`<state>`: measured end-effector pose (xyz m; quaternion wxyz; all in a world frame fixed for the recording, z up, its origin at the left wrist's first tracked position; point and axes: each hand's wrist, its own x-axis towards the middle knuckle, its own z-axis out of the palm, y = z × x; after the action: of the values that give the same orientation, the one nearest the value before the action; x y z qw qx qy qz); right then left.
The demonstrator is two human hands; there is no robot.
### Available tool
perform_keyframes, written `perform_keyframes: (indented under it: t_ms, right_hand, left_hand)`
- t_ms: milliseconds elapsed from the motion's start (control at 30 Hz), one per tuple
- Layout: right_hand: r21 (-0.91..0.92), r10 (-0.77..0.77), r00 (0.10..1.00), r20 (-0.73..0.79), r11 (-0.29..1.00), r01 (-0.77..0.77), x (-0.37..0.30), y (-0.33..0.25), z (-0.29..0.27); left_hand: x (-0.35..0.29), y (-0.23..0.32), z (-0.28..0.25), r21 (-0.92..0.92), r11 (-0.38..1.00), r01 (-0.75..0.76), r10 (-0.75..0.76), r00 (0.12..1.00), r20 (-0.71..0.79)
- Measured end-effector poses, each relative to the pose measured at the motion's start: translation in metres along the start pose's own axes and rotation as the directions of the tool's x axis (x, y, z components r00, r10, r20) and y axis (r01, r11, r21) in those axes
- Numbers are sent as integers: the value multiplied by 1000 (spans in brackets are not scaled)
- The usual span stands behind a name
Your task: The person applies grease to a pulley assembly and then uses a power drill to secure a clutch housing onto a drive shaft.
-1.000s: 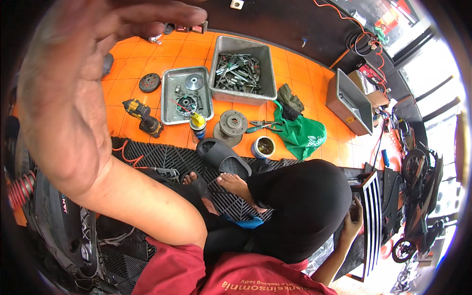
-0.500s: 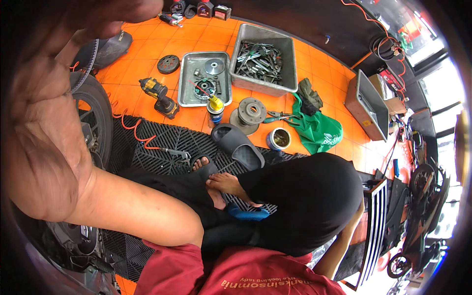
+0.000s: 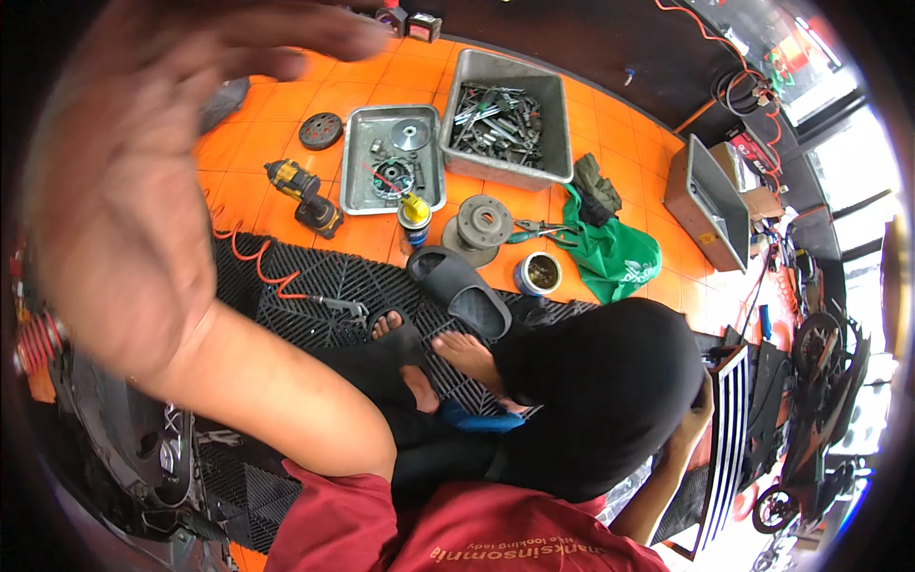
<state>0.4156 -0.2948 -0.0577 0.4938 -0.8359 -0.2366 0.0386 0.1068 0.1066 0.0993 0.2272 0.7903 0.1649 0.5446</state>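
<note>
My left hand is raised close to the camera at the upper left, large and blurred, its fingers stretched out. Nothing shows in it. Beside my bent knee in black trousers, my right hand rests against the knee's outer side; its fingers are mostly hidden. In front of my feet are a loose black slide sandal and an air blow gun on an orange coiled hose. Beyond them a yellow-black cordless impact driver lies near a blue spray can with a yellow top.
A metal tray holds round clutch parts. Next to it stands a grey bin of tools. A grey metal hub, pliers, an open can and a green bag lie nearer. Motorcycle parts flank my left; a motorcycle stands right.
My left hand has shifted right and its fingers reach further across the top. My bare right foot has moved off the other foot onto the mat. The wheel at left is out of view.
</note>
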Motion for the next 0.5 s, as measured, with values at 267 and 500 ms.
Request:
perform_keyframes:
  t_ms: [267,500]
  right_hand:
    - [-128,-38,997,-73,991,29,-2,18,-44]
    - [4,-23,996,-88,1000,23,-5,39,-53]
  left_hand:
    - [-41,-123,180,341,645,683,-424,-52,904]
    - [-286,-168,259,778,583,233,-810,244,534]
